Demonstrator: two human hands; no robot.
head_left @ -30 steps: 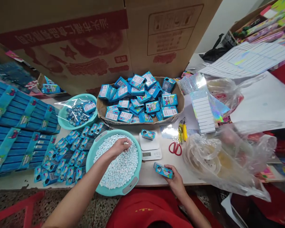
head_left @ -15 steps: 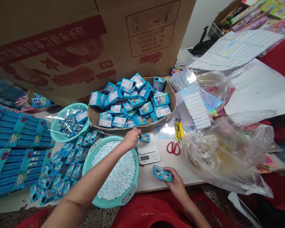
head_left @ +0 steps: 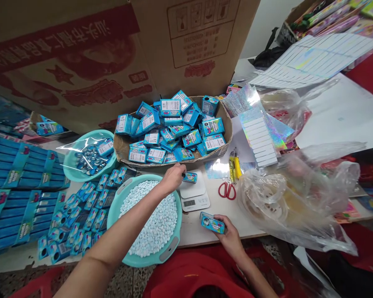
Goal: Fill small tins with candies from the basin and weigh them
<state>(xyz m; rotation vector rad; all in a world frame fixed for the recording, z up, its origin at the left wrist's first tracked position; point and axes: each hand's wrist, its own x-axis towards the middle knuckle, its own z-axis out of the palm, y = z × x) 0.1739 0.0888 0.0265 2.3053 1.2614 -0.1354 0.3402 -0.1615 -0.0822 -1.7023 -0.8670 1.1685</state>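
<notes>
Small blue candy tin (head_left: 190,177) resting on the white digital scale (head_left: 193,193), lying flat on the platform, presumably for weighing. Left hand (head_left: 173,177) reaching across the teal basin of white candy pellets (head_left: 149,219) and pinching the tin's near end with fingertips. Right hand (head_left: 229,234) grasping a second blue tin (head_left: 212,222) at the near edge of the counter (head_left: 195,229), holding it level and window-side up, apparently as the next unit in line.

Basin sitting directly beside the scale, keeping pellets within short reach. Open tins (head_left: 81,215) lying in rows to the left of the basin, too many and too blurred for an exact count. Smaller teal bowl (head_left: 88,155) behind them, holding small metallic pieces under a clear bag. Cardboard tray (head_left: 174,132) behind the scale, heaped with blue cartons, several dozen at a guess. One pair of red-handled scissors (head_left: 226,191) and one clear plastic bag (head_left: 298,198) lying to the right. Two tins in hand or on scale; one scale; two teal vessels.
</notes>
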